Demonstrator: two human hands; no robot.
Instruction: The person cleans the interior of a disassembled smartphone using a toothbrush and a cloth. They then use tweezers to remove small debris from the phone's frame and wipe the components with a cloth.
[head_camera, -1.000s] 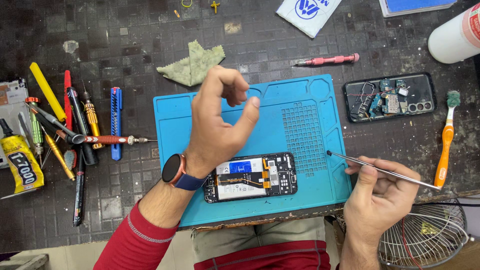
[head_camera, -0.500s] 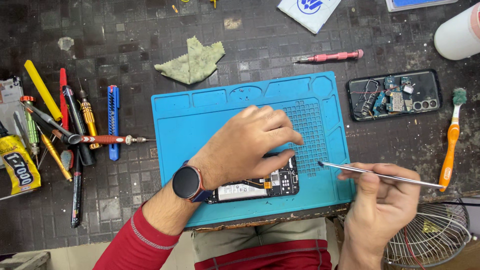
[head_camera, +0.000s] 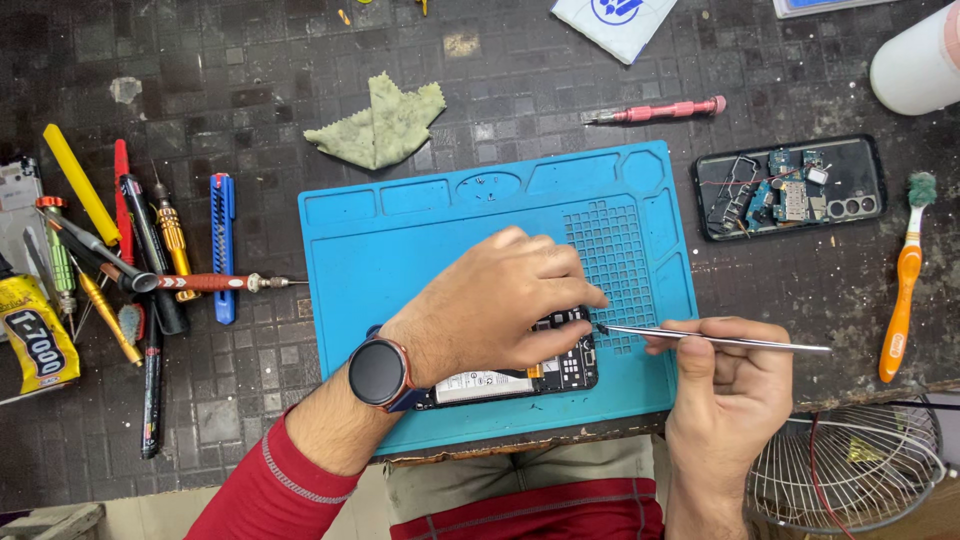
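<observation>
Head view — left hand (head_camera: 500, 305) on opened phone (head_camera: 520, 378)

A single head-worn camera is looking almost straight down from above the seated person's lap onto the dark tiled workbench (head_camera: 250, 90). It is facing forward and away from the body, so the red-sleeved forearm is entering from the bottom edge and the far side of the bench is lying along the top. It is sitting fairly near, close enough that the blue rectangular silicone work mat (head_camera: 400, 230) is filling the centre, while the bench is running off the frame at left, right and top. No second view is sharing this scene.
</observation>
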